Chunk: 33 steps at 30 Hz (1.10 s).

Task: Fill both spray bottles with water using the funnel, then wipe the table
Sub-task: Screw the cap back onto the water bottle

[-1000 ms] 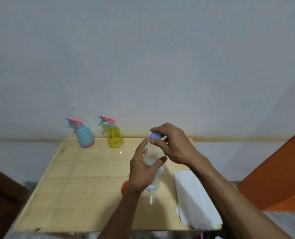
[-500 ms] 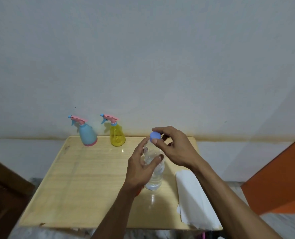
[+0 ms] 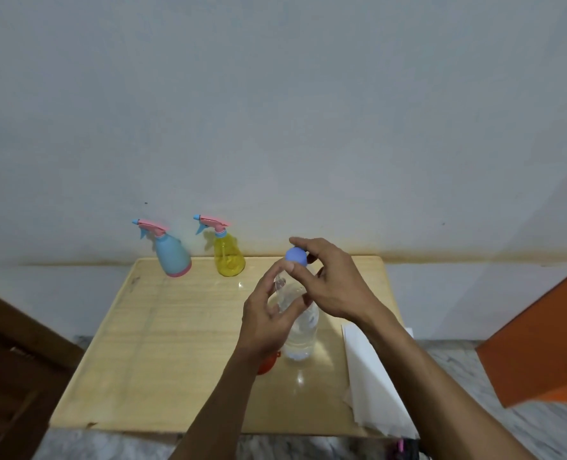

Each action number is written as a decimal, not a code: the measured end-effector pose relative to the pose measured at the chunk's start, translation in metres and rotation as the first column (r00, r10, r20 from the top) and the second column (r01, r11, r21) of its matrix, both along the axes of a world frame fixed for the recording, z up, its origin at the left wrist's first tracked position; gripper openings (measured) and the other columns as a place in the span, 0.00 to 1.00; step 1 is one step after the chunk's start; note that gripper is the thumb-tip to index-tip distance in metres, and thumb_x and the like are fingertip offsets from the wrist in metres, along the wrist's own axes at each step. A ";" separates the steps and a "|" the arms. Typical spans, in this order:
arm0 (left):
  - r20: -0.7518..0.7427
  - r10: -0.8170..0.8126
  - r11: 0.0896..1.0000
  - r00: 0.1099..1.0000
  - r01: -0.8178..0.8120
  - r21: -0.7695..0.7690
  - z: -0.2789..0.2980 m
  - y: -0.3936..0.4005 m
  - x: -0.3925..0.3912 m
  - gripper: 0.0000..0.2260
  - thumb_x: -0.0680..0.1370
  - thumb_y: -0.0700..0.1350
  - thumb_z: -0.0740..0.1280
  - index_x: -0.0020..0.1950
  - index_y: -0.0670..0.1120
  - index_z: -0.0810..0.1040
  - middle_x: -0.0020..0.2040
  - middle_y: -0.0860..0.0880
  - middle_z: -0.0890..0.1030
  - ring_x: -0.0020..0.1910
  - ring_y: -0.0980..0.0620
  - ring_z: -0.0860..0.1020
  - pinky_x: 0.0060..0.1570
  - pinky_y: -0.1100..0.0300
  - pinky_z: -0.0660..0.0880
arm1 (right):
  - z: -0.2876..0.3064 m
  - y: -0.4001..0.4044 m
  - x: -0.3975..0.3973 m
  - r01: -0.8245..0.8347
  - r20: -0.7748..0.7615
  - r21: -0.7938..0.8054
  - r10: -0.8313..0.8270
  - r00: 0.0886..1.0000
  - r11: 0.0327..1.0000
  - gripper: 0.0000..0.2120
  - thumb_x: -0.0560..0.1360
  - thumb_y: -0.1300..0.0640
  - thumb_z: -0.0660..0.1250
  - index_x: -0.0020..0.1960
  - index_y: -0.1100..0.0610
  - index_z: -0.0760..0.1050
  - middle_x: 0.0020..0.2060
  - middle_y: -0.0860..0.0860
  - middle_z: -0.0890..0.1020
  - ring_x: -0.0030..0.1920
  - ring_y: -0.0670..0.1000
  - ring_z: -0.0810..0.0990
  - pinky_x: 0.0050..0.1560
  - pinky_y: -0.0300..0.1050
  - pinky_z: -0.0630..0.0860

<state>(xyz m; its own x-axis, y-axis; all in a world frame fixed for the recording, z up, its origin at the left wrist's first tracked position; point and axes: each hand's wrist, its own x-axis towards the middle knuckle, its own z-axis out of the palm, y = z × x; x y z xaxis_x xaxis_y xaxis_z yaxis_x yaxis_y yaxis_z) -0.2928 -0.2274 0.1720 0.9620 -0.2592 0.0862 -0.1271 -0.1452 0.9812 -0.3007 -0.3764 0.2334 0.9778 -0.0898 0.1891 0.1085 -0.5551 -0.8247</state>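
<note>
Standing at centre frame on the wooden table [image 3: 136,343], a clear water bottle [image 3: 300,330] is held about its upper body by the left hand [image 3: 268,323], fingers curled round it, while the right hand [image 3: 333,283] pinches the blue cap [image 3: 296,254] between thumb and fingertips. Whether the cap is seated on the threads or already loose cannot be told. Bottle: thin transparent plastic, part-filled; judged moderately heavy low down, soft-walled, liable to buckle and spurt if squeezed once uncapped, so hold is best taken at the stiffer shoulder or neck. Cap: small, light, easily dropped. Blue spray bottle [image 3: 171,252] and yellow spray bottle [image 3: 227,252]: upright at the far edge of the table, upper left of centre, trigger heads fitted, well apart from both hands; judged light, rigid, top-heavy when empty, best gripped at the collar for unscrewing. Orange item [image 3: 265,366], likely the funnel: largely hidden behind the left wrist, lower centre. White paper sheets [image 3: 371,386]: stacked at the lower right of the table; limp, absorbent.
</note>
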 end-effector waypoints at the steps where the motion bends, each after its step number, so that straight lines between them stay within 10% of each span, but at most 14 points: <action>1: 0.007 -0.001 1.000 1.000 0.001 0.006 0.000 0.001 0.000 0.29 0.75 0.46 0.76 0.72 0.61 0.71 0.68 0.62 0.78 0.70 0.59 0.74 0.63 0.55 0.78 | 0.001 -0.003 0.000 -0.024 -0.016 -0.017 0.024 1.000 1.000 0.18 0.77 0.45 0.70 0.66 0.48 0.78 0.57 0.41 0.80 0.55 0.42 0.77 0.53 0.39 0.72; 8: 0.041 0.026 0.999 0.999 -0.027 0.028 0.004 -0.004 -0.002 0.28 0.72 0.53 0.76 0.69 0.68 0.71 0.65 0.62 0.79 0.67 0.63 0.75 0.60 0.52 0.79 | -0.006 0.006 -0.002 0.212 0.049 0.119 -0.219 0.975 0.970 0.14 0.68 0.44 0.78 0.50 0.49 0.83 0.45 0.41 0.84 0.49 0.40 0.80 0.43 0.29 0.72; 33: 0.022 0.051 0.998 0.998 -0.051 0.040 0.004 -0.004 -0.003 0.30 0.72 0.49 0.76 0.69 0.69 0.70 0.64 0.67 0.79 0.65 0.66 0.76 0.60 0.48 0.80 | -0.015 0.005 -0.001 0.087 0.058 0.108 -0.093 0.994 0.990 0.12 0.77 0.46 0.71 0.57 0.49 0.79 0.52 0.41 0.81 0.55 0.44 0.78 0.48 0.38 0.73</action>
